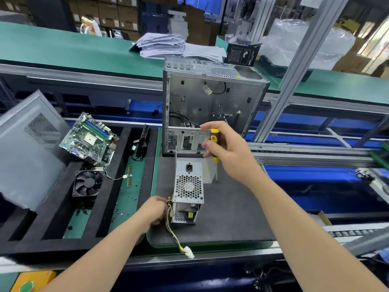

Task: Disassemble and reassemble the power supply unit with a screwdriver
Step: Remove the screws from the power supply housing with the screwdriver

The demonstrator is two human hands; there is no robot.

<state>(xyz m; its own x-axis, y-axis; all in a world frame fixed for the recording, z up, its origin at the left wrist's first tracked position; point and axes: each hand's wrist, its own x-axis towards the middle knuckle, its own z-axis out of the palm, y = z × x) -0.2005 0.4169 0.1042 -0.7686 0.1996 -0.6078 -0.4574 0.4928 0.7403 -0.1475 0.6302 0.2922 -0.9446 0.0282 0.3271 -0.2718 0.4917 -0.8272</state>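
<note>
Wiring is being gripped by the left hand at the near left of the power supply unit, lying on the dark mat. Beyond, the right hand is holding the screwdriver upright before the open case.

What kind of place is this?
Probably a factory line where computers get taken apart or fixed. An open case and a bare motherboard sit on the bench, and a long green belt runs behind them.

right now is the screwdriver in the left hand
No, the right hand grips the screwdriver; the left hand holds the cables beside the power supply.
</note>
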